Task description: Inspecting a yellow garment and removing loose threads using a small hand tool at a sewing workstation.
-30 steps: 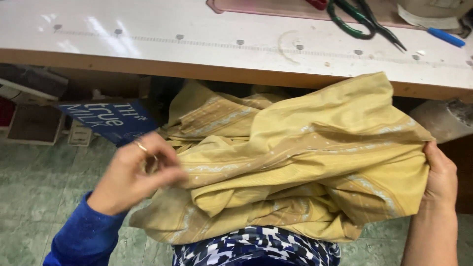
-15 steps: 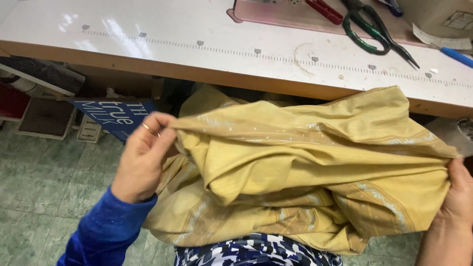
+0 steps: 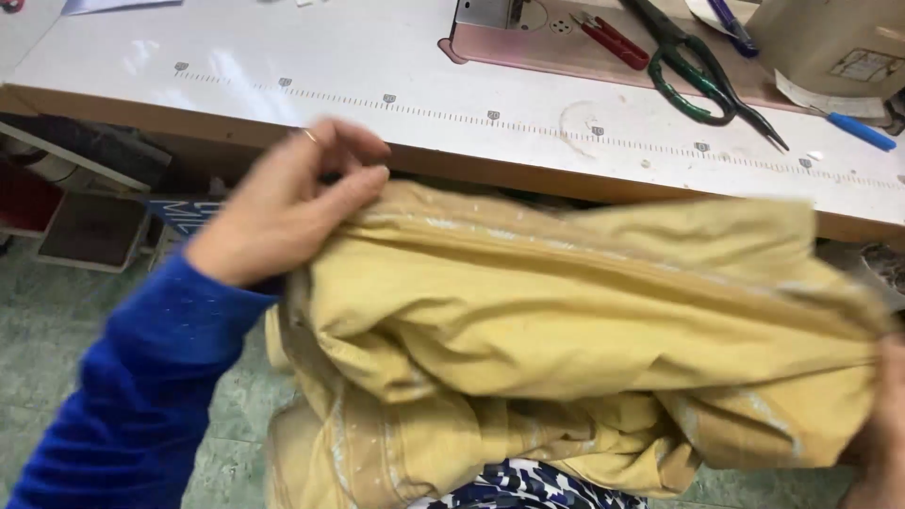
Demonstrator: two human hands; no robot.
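Nearest the camera, a patch of blue-and-white patterned cloth (image 3: 528, 485) shows at the bottom edge, under a bundle of yellow fabric (image 3: 584, 320) that lies bunched in the lap and stretches from hand to hand. The left hand (image 3: 283, 207), in a blue sleeve (image 3: 141, 386), has its fingers closed in a pinch on the fabric's upper left edge (a ring shows on 1 finger). The right hand (image 3: 881, 424) is mostly cut off at the frame's right edge; it meets the fabric's far right end, but how its fingers sit cannot be told.

Beyond the fabric runs a white table (image 3: 283, 75) with a printed ruler strip along its front. On it lie green-handled scissors (image 3: 702, 80), small red snips (image 3: 613, 40) and a blue pen (image 3: 858, 130), beside the pink base (image 3: 528, 52) of a sewing machine. Below the table on the left, a green tiled floor (image 3: 57, 320) is visible.
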